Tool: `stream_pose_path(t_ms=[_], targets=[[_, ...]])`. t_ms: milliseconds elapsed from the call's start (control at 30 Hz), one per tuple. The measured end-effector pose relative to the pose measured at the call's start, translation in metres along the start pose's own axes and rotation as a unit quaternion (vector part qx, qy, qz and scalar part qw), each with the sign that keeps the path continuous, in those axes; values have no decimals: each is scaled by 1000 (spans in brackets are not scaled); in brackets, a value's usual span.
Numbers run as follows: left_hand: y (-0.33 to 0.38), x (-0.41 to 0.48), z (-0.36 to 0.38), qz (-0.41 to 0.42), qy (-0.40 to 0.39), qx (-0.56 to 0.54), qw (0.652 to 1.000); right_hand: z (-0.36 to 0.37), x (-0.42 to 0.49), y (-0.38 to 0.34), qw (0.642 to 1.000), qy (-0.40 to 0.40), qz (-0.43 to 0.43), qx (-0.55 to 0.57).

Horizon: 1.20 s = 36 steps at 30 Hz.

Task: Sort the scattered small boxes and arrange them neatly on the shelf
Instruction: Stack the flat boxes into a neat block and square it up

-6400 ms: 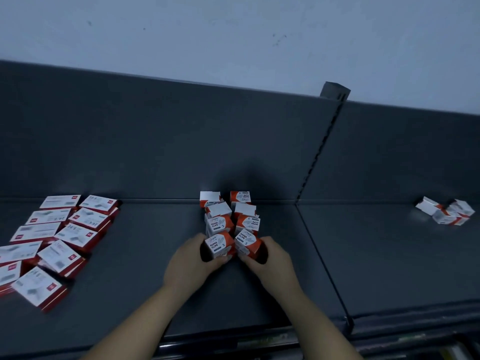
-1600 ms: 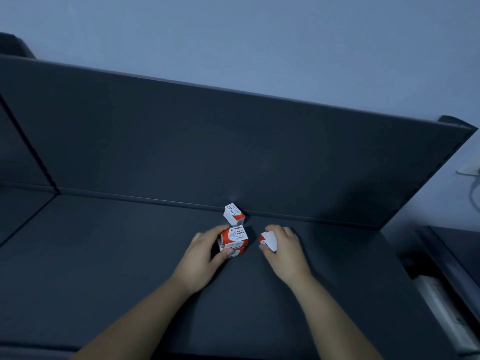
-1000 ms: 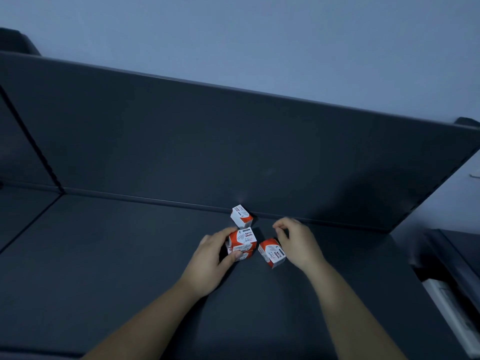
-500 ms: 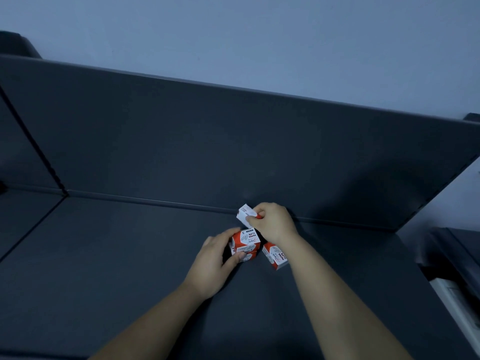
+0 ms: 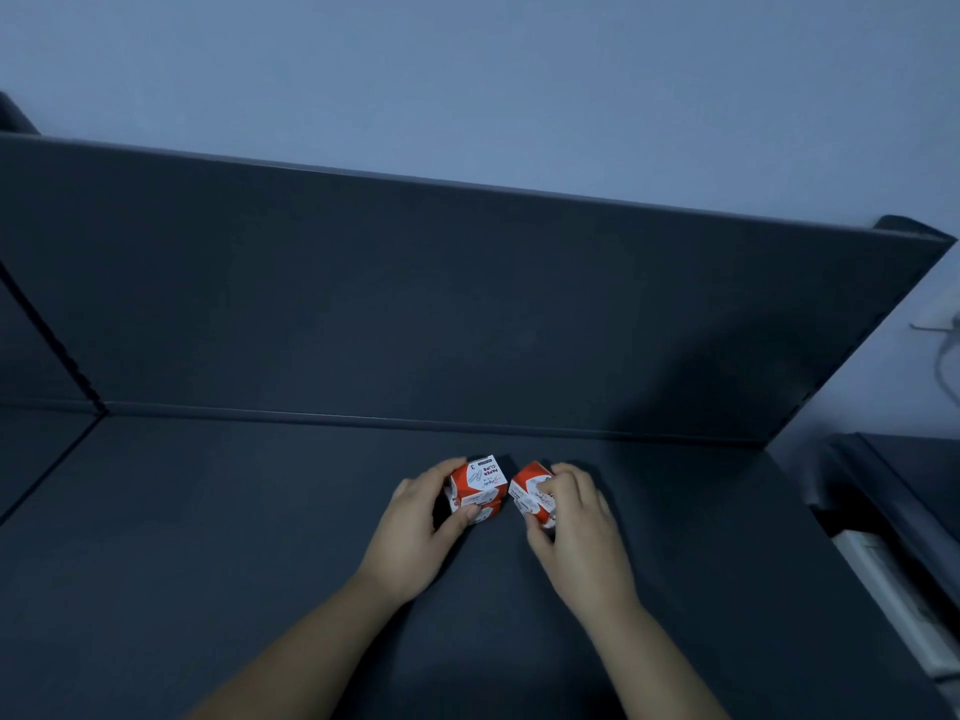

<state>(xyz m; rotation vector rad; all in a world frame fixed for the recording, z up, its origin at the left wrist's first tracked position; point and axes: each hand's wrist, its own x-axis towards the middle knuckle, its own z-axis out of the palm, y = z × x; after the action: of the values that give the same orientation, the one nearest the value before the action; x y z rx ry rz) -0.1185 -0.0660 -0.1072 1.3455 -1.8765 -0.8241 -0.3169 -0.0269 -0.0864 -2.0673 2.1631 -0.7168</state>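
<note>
Head — box stack in left hand, red-white box in right hand

- The left hand wraps the 9 o'clock side of the left stack; the lower box shows only as a thin strip beside the thumb.
- The right hand covers the 3 o'clock half of the right box; the print there is blurred, and whether a second box sits under it cannot be told.
- The left forearm and right forearm are cut off at 6 o'clock.
- The shelf runs out of frame at 9 and 6 o'clock.
- At 3 o'clock a cable is clipped by the edge.
- At 4 o'clock a pale object, blurred and cut off, cannot be identified.
</note>
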Motion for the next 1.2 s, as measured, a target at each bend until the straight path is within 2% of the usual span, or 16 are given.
stream_pose_path(t_ms=[133,567,767,1000,1200], targets=[[1,0,-1,1,0,-5,1000,-1,-11,-1,997,-35,37,52],[-2,-5,-5,7,-25,-41,999,5,-29,-15,987,22,105,123],[-1,-10,-13,22,-61,-76,995,5,-48,-31,980,26,135,143],[-13,-17,-36,60,-121,-86,987,0,-65,-59,966,80,152,194],[-16,-30,-63,61,-161,-128,977,-6,-83,-89,949,114,150,252]])
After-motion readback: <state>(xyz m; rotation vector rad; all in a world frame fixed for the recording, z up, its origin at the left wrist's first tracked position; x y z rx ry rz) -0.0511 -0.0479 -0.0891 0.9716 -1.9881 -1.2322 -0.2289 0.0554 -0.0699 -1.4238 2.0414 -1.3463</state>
